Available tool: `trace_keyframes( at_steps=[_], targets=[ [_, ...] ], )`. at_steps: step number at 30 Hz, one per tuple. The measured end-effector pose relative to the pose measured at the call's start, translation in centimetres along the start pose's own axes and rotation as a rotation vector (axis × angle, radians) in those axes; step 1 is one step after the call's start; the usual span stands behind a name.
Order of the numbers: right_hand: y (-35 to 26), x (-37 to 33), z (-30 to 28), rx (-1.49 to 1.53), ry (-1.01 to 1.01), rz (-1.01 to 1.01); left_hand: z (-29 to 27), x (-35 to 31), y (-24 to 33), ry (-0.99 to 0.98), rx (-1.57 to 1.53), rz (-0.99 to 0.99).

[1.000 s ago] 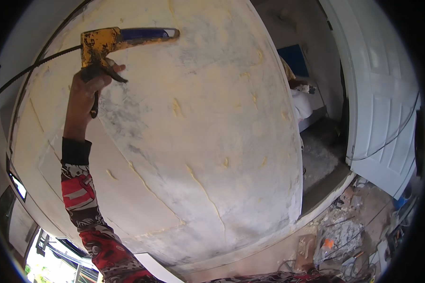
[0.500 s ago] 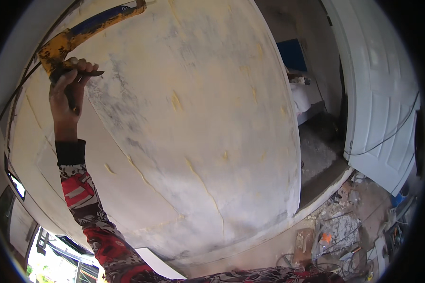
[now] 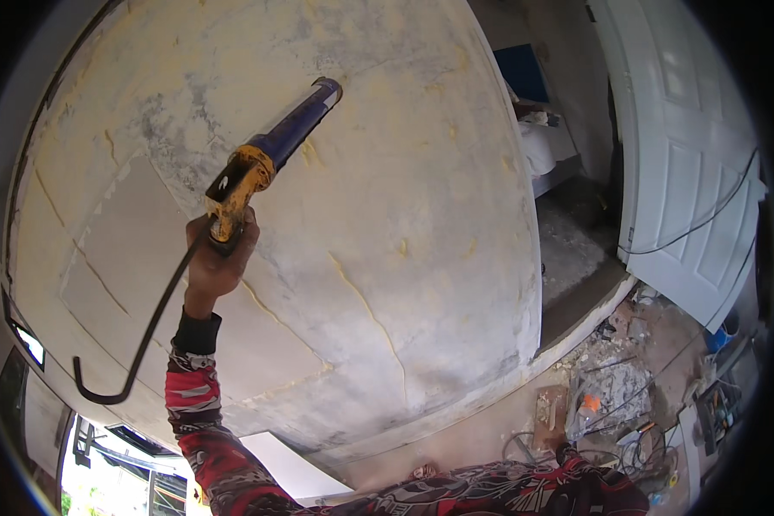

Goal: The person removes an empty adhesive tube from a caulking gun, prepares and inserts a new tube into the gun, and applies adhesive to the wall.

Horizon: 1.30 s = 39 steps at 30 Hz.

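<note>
My left hand is raised and shut on the handle of a caulking gun. The gun has a yellow frame and a blue tube that points up and to the right. The tube's tip touches or nearly touches a whitish plastered surface marked with cracks and yellowish filler lines. A black push rod with a hooked end hangs down and left from the gun. My left sleeve is red, black and white. My right sleeve runs along the lower edge; the right hand itself is hidden.
A white panelled door stands open at the right with a cable across it. Through the doorway lies a bed with white sheets. Rubble, wires and tools litter the floor at the lower right. A bright window shows at the lower left.
My left hand has come down and to the right from the upper left. The gun has swung so its tube now points up-right at the middle of the surface.
</note>
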State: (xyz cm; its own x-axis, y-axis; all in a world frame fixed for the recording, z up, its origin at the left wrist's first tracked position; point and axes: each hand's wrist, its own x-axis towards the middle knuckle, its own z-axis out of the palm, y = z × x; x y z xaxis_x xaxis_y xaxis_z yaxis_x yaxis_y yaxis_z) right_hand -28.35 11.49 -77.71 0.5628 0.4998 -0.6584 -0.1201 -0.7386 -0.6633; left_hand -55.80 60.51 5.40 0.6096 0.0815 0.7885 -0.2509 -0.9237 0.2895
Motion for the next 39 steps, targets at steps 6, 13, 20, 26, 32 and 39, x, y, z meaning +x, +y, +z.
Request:
trace_keyframes(
  at_steps=[6, 13, 20, 26, 32, 39],
  targets=[
    [1.2, -1.3, 0.8, 0.030, -0.012, 0.072, 1.5, -1.4, -1.1, 0.037, 0.100, 0.013],
    [2.3, -3.0, 1.3, 0.006, -0.015, 0.075, 2.5, -3.0, 0.2, 0.009, 0.230, 0.025],
    [0.9, -2.4, 0.9, -0.078, -0.036, 0.048, 3.8, -5.8, 1.7, 0.009, -0.028, -0.243],
    [-0.9, -1.3, 0.4, -0.135, -0.055, 0.006, 3.8, -8.5, 3.6, 0.119, -0.449, -0.322],
    [-2.2, -0.7, 0.6, -0.163, -0.073, -0.022, 0.0, -9.8, 3.0, 0.298, -0.675, -0.075],
    [-1.3, -1.3, 0.3, -0.202, -0.077, -0.030, -5.2, -7.7, 3.5, 0.484, -0.312, 0.143]
  ],
)
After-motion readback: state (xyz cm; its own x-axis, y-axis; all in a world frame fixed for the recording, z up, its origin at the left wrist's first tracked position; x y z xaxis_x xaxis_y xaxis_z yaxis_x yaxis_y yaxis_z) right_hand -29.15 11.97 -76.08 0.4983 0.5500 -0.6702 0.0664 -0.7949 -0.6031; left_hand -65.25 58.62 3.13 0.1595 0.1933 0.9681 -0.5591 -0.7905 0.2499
